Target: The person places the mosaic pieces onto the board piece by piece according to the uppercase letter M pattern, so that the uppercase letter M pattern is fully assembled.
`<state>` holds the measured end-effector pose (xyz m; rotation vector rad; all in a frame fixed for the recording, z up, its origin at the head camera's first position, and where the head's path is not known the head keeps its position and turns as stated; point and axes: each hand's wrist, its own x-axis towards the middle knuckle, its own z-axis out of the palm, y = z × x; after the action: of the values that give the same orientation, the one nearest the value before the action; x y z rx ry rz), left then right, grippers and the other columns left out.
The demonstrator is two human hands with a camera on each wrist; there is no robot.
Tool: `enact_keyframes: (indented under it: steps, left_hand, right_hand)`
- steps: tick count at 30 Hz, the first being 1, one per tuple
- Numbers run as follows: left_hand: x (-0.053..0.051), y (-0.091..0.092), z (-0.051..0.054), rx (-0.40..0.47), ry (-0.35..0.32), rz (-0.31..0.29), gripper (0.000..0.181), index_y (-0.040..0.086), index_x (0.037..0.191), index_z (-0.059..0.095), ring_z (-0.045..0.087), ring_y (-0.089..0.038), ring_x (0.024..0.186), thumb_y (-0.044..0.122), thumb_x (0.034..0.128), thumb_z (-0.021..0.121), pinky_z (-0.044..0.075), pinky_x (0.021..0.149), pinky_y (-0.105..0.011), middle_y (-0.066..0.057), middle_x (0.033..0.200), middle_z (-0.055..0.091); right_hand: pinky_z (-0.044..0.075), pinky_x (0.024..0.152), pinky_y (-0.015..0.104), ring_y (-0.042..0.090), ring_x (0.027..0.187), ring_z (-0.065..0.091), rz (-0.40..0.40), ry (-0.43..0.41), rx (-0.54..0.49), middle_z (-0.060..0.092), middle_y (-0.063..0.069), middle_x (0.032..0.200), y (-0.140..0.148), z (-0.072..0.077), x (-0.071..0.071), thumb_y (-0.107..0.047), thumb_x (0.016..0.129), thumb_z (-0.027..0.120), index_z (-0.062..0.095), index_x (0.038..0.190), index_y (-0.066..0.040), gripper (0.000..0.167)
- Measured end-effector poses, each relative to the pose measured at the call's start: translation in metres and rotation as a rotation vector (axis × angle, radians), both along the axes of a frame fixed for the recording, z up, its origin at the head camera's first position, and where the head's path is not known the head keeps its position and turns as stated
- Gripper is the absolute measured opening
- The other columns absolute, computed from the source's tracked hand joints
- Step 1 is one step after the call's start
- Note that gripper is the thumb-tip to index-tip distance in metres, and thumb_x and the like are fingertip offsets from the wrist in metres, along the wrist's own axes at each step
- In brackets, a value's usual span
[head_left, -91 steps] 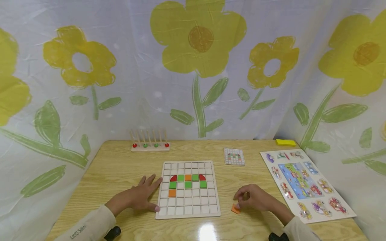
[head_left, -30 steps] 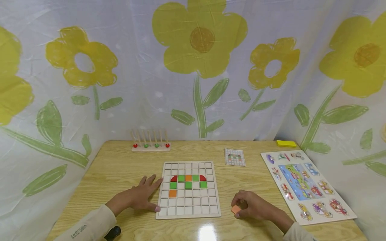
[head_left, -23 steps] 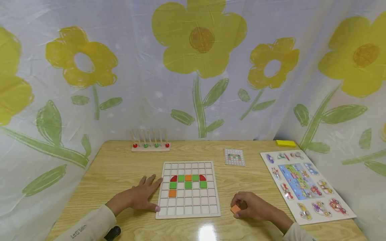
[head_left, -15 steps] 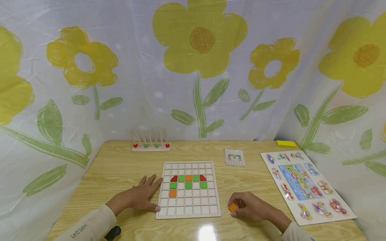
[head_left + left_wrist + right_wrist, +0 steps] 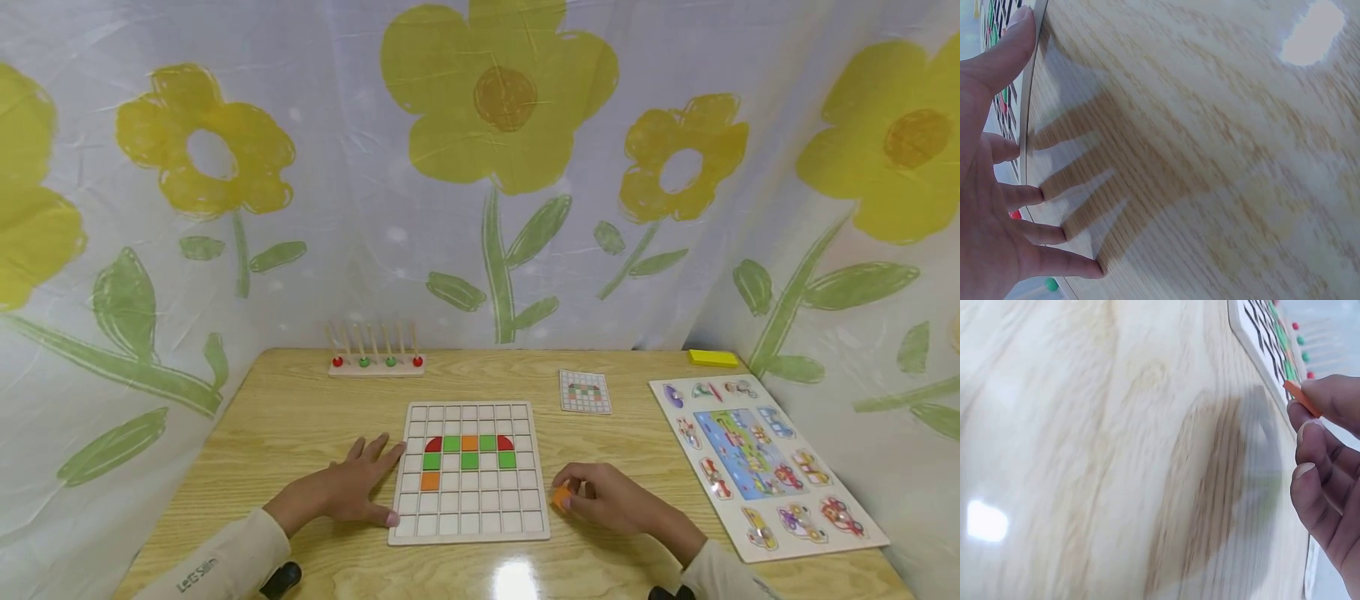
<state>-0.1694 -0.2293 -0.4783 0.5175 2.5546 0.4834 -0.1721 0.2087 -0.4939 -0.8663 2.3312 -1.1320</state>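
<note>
An orange square tile (image 5: 562, 498) is pinched between thumb and forefinger of my right hand (image 5: 609, 498), just off the right edge of the wooden grid board (image 5: 480, 525). In the right wrist view the orange tile (image 5: 1302, 398) shows edge-on, above the table. My left hand (image 5: 351, 485) lies with spread fingers at the board's left edge, its thumb on the lower left corner. Set into the board are several green tiles (image 5: 469, 461), two red rounded tiles (image 5: 505, 443) and two orange tiles (image 5: 431, 481).
Behind the board lies a small pattern card (image 5: 585, 392). A bead peg stand (image 5: 377, 370) is at the back left. On the right rests a picture puzzle board (image 5: 765, 467), with a yellow block (image 5: 712, 358) beyond it. A flowered curtain (image 5: 337, 167) surrounds the table.
My right hand has picked the orange tile off the table and moved left with it, toward the grid board. The left hand stays in place.
</note>
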Motion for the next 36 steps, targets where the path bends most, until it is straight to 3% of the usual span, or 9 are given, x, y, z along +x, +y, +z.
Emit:
enact_keyframes:
  steps: [10,17,24,30,36]
  left_hand:
    - [0.001,0.0,-0.001,-0.003,0.004,-0.002,0.112,0.013,0.162,0.018,0.006,-0.062,0.147,0.063,0.0795,0.075,0.019,0.097,-0.087,-0.026,0.166,0.008]
    - [0.002,0.001,0.001,-0.01,-0.004,-0.006,0.112,0.013,0.162,0.016,0.004,-0.062,0.147,0.063,0.0803,0.074,0.018,0.098,-0.087,-0.027,0.166,0.007]
    - [0.003,0.002,0.004,-0.003,0.017,-0.015,0.112,0.01,0.161,0.018,0.007,-0.064,0.145,0.059,0.0802,0.076,0.02,0.096,-0.088,-0.028,0.165,0.009]
    - [0.003,0.002,0.003,-0.005,0.025,-0.017,0.112,0.01,0.161,0.018,0.007,-0.064,0.145,0.06,0.0798,0.076,0.021,0.095,-0.088,-0.028,0.165,0.01]
    - [0.002,0.001,0.002,-0.001,0.016,-0.014,0.112,0.01,0.161,0.018,0.006,-0.064,0.145,0.06,0.0799,0.076,0.02,0.095,-0.088,-0.028,0.165,0.009]
  right_hand:
    - [0.042,0.053,0.017,-0.003,0.056,0.045,0.002,-0.016,-0.044,0.065,0.002,0.093,-0.019,-0.002,-0.006,-0.02,0.101,0.063,0.068,0.119,-0.007,0.023]
    - [0.047,0.061,0.019,0.001,0.065,0.052,-0.044,-0.004,-0.011,0.064,-0.004,0.089,-0.03,-0.004,-0.011,-0.025,0.093,0.074,0.071,0.113,-0.014,0.023]
    - [0.048,0.063,0.019,0.003,0.068,0.055,-0.034,-0.021,-0.022,0.067,-0.002,0.092,-0.04,-0.006,-0.017,-0.022,0.092,0.076,0.072,0.117,-0.01,0.028]
    - [0.047,0.056,0.02,0.005,0.064,0.055,-0.085,-0.043,-0.018,0.066,0.001,0.092,-0.05,-0.008,-0.023,-0.013,0.092,0.074,0.072,0.115,-0.009,0.024]
    - [0.046,0.057,0.019,0.007,0.07,0.055,-0.13,0.011,0.021,0.065,-0.002,0.087,-0.061,-0.01,-0.027,-0.012,0.09,0.075,0.072,0.111,-0.008,0.021]
